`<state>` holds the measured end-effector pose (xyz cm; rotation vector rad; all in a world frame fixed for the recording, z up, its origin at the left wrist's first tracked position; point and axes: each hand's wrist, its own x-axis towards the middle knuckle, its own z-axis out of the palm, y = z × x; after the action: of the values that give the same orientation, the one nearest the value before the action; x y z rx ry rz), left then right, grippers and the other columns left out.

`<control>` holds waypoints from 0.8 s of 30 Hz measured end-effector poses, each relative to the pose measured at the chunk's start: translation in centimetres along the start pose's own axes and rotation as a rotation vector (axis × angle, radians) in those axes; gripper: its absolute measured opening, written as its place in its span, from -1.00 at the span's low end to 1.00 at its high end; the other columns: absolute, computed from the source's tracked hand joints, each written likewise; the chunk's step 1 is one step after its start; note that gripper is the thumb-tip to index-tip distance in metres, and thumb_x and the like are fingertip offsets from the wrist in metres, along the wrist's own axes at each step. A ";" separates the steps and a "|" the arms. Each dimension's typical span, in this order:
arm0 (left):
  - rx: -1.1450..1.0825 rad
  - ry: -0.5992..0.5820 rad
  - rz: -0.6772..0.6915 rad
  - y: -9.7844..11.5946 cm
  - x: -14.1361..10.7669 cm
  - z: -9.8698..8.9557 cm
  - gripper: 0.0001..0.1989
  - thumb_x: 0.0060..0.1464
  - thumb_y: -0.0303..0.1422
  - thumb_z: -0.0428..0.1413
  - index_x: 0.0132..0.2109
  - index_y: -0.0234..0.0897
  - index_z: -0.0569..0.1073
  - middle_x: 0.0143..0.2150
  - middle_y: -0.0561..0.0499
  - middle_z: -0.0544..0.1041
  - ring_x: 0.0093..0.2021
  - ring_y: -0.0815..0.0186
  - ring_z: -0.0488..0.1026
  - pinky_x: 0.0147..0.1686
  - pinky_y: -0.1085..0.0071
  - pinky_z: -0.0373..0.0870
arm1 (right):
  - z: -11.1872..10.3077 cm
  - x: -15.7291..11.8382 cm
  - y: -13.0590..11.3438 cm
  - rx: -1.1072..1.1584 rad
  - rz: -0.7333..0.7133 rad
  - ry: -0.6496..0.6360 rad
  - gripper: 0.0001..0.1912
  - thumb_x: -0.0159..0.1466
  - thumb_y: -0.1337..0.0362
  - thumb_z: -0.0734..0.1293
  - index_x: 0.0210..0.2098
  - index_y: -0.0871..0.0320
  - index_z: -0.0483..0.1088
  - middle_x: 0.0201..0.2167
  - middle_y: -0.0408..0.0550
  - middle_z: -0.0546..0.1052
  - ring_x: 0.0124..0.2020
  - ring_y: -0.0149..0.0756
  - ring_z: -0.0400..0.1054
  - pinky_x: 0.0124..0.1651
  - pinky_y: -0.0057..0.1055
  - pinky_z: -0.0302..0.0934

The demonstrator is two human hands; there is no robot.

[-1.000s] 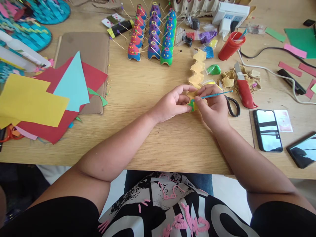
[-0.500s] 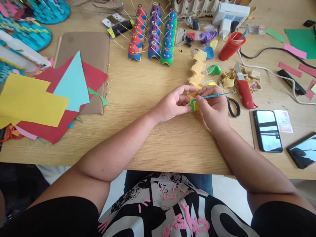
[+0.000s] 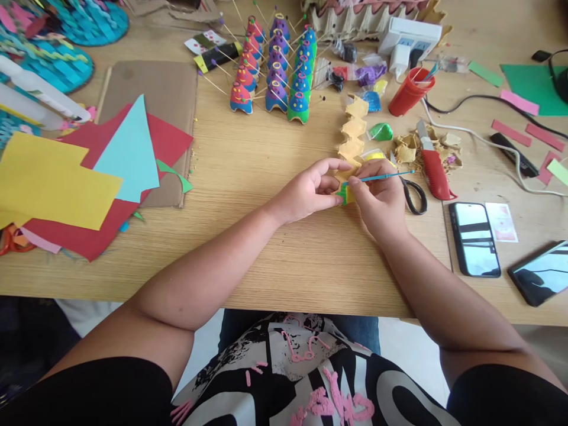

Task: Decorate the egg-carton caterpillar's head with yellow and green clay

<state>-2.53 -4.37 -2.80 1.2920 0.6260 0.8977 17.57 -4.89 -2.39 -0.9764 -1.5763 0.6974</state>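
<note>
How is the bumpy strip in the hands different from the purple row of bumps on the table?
The strip is mostly tan, with green and yellow at its near end; the purple row is purple and blue. The left hand holds the strip; the purple row stands untouched. The purple row has yellow rings; none show on the strip. Both have bumps in a line.

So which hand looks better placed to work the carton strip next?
The right hand, I'd say: it holds the blue stick at the near end of the carton strip, while the left hand holds that end.
</note>
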 end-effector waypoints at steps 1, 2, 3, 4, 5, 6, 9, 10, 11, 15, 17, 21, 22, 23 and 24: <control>-0.003 0.000 -0.001 0.0 0.0 0.0 -0.37 0.13 -0.26 0.47 0.28 -0.01 0.45 -0.25 0.13 0.54 -0.22 0.35 0.58 -0.11 0.33 0.47 | 0.1 0.0 -0.1 0.013 0.002 0.005 -0.74 0.37 0.09 0.54 -0.29 0.01 0.41 -0.26 -0.14 0.44 -0.16 -0.24 0.42 0.03 -0.13 0.44; -0.007 0.001 -0.002 0.0 0.0 0.0 -0.37 0.13 -0.26 0.47 0.28 -0.02 0.45 -0.25 0.13 0.55 -0.21 0.34 0.59 -0.11 0.34 0.47 | 0.1 0.0 -0.1 0.026 0.006 0.010 -0.72 0.38 0.07 0.54 -0.29 0.01 0.41 -0.25 -0.14 0.45 -0.16 -0.24 0.43 0.03 -0.13 0.45; -0.011 0.002 -0.005 0.0 0.0 0.0 -0.37 0.13 -0.26 0.47 0.28 -0.02 0.45 -0.25 0.13 0.56 -0.21 0.34 0.59 -0.11 0.34 0.46 | 0.1 0.0 -0.2 0.037 0.011 0.016 -0.71 0.39 0.04 0.53 -0.29 0.00 0.41 -0.25 -0.14 0.46 -0.16 -0.24 0.44 0.02 -0.13 0.45; -0.016 0.004 -0.009 0.0 0.0 0.0 -0.36 0.13 -0.25 0.47 0.28 -0.02 0.44 -0.24 0.13 0.57 -0.21 0.35 0.59 -0.11 0.34 0.46 | 0.2 -0.1 -0.2 0.046 0.013 0.025 -0.70 0.39 0.01 0.53 -0.28 0.00 0.42 -0.25 -0.14 0.47 -0.16 -0.24 0.45 0.02 -0.13 0.46; -0.021 0.008 -0.014 0.1 0.0 0.0 -0.36 0.13 -0.25 0.48 0.28 -0.02 0.44 -0.24 0.12 0.57 -0.21 0.35 0.59 -0.11 0.35 0.45 | 0.2 -0.1 -0.1 0.053 0.010 0.040 -0.69 0.40 -0.01 0.52 -0.27 0.00 0.42 -0.24 -0.14 0.47 -0.16 -0.24 0.46 0.01 -0.12 0.47; -0.025 0.011 -0.018 0.1 0.0 0.0 -0.37 0.13 -0.25 0.48 0.28 -0.02 0.44 -0.24 0.12 0.58 -0.21 0.35 0.58 -0.12 0.35 0.45 | 0.2 -0.1 0.0 0.059 0.001 0.062 -0.69 0.40 -0.04 0.52 -0.26 -0.01 0.43 -0.24 -0.14 0.47 -0.17 -0.24 0.46 0.01 -0.11 0.47; -0.033 0.021 -0.026 0.3 0.0 0.1 -0.37 0.12 -0.28 0.48 0.27 -0.02 0.44 -0.23 0.13 0.58 -0.21 0.36 0.56 -0.11 0.35 0.44 | 0.1 -0.1 0.5 0.079 -0.042 0.140 -0.68 0.40 -0.07 0.52 -0.23 -0.03 0.44 -0.24 -0.15 0.46 -0.18 -0.24 0.48 0.01 -0.08 0.51; -0.034 0.023 -0.029 0.3 0.0 0.1 -0.38 0.12 -0.29 0.47 0.27 -0.03 0.45 -0.24 0.13 0.58 -0.22 0.36 0.56 -0.10 0.34 0.44 | 0.1 -0.1 0.7 0.088 -0.052 0.160 -0.68 0.40 -0.08 0.52 -0.22 -0.03 0.44 -0.24 -0.15 0.45 -0.18 -0.24 0.49 0.01 -0.08 0.52; -0.036 0.026 -0.032 0.3 0.0 0.1 -0.38 0.13 -0.30 0.47 0.28 -0.03 0.45 -0.24 0.12 0.58 -0.22 0.36 0.55 -0.10 0.33 0.44 | 0.1 -0.2 0.9 0.097 -0.054 0.171 -0.68 0.41 -0.08 0.51 -0.21 -0.04 0.44 -0.23 -0.16 0.45 -0.17 -0.24 0.50 0.00 -0.08 0.53; -0.050 0.037 -0.036 0.2 0.0 0.1 -0.37 0.13 -0.30 0.47 0.29 -0.04 0.45 -0.21 0.10 0.58 -0.18 0.32 0.58 -0.07 0.30 0.47 | 0.1 -0.2 1.1 0.108 -0.024 0.139 -0.65 0.40 -0.15 0.50 -0.16 -0.05 0.45 -0.22 -0.14 0.45 -0.15 -0.20 0.55 -0.06 -0.08 0.58; -0.058 0.037 -0.036 0.2 0.0 0.0 -0.38 0.14 -0.30 0.47 0.28 -0.03 0.45 -0.20 0.10 0.58 -0.17 0.31 0.60 -0.06 0.29 0.48 | 0.1 -0.2 1.1 0.097 -0.023 0.119 -0.65 0.40 -0.15 0.50 -0.16 -0.05 0.45 -0.22 -0.13 0.46 -0.13 -0.18 0.56 -0.07 -0.07 0.58; -0.080 0.032 -0.039 0.3 0.0 0.0 -0.38 0.14 -0.32 0.46 0.28 -0.02 0.44 -0.20 0.11 0.59 -0.17 0.34 0.60 -0.05 0.31 0.49 | 0.0 -0.2 1.2 0.080 -0.048 0.120 -0.69 0.42 -0.10 0.49 -0.19 -0.04 0.44 -0.23 -0.13 0.48 -0.17 -0.20 0.55 -0.08 -0.09 0.57; -0.083 0.033 -0.039 0.3 0.0 0.0 -0.38 0.14 -0.32 0.46 0.28 -0.02 0.44 -0.20 0.12 0.59 -0.17 0.34 0.60 -0.06 0.32 0.49 | 0.0 -0.2 1.2 0.075 -0.048 0.115 -0.69 0.42 -0.10 0.49 -0.18 -0.04 0.44 -0.24 -0.13 0.48 -0.18 -0.21 0.55 -0.08 -0.10 0.56; -0.085 0.033 -0.039 0.3 0.0 0.0 -0.38 0.14 -0.32 0.46 0.28 -0.03 0.44 -0.21 0.12 0.60 -0.18 0.35 0.60 -0.06 0.32 0.48 | -0.1 -0.2 1.3 0.069 -0.043 0.106 -0.69 0.43 -0.11 0.48 -0.17 -0.05 0.45 -0.24 -0.13 0.48 -0.18 -0.21 0.55 -0.08 -0.10 0.56; -0.085 0.033 -0.039 0.2 0.0 0.0 -0.38 0.14 -0.32 0.46 0.28 -0.02 0.44 -0.21 0.12 0.60 -0.18 0.35 0.60 -0.06 0.32 0.48 | -0.1 -0.2 1.3 0.061 -0.039 0.097 -0.68 0.43 -0.12 0.47 -0.16 -0.05 0.45 -0.24 -0.13 0.48 -0.17 -0.20 0.55 -0.08 -0.10 0.56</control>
<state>-2.60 -4.36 -2.57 1.1875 0.6303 0.9060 17.97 -4.39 -3.59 -0.9188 -1.4775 0.6586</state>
